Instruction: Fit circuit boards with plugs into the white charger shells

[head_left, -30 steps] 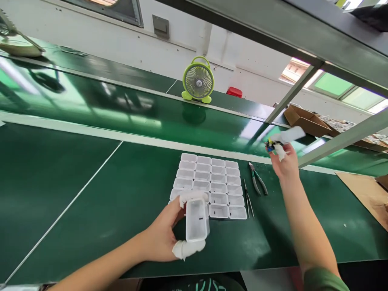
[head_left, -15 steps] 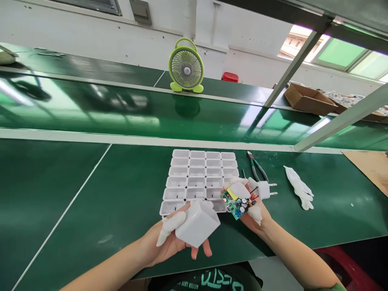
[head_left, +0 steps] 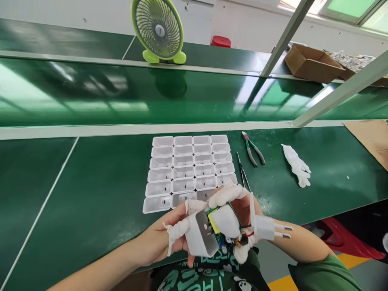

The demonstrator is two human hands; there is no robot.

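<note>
While the left hand (head_left: pixel 165 238) grips a white plastic charger shell (head_left: pixel 200 239) near the table's front edge, the shell's open mouth faces up and toward the right hand, and its long axis runs slantwise from lower left to upper right in the head view. It is a small boxy housing with rounded corners, glossy white outside and greyish inside, with a short dark slot visible on its inner wall. White fingertip covers sit on the left thumb and forefinger, which are closed around the shell's sides.

Just beside it, the right hand (head_left: pixel 242 218) is closed on a green circuit board (head_left: pixel 222 236) with a yellow block on it, its end touching or just entering the shell's mouth; how deep it sits cannot be told. Thin red wires run from the board to a white plug cap (head_left: pixel 265 227), whose two metal prongs point right, away from the shell, roughly level. Covered fingers of the right hand press over the board from above.

Beyond the hands, on the green table (head_left: pixel 91 190), lies a block of empty white shells (head_left: pixel 189 169) in rows, mouths up. To its right lie tweezers (head_left: pixel 243 173), then pliers (head_left: pixel 253 148) with green handles, then a white glove (head_left: pixel 297 165), well apart from the hands. A green fan (head_left: pixel 158 30) stands on the far shelf.
</note>
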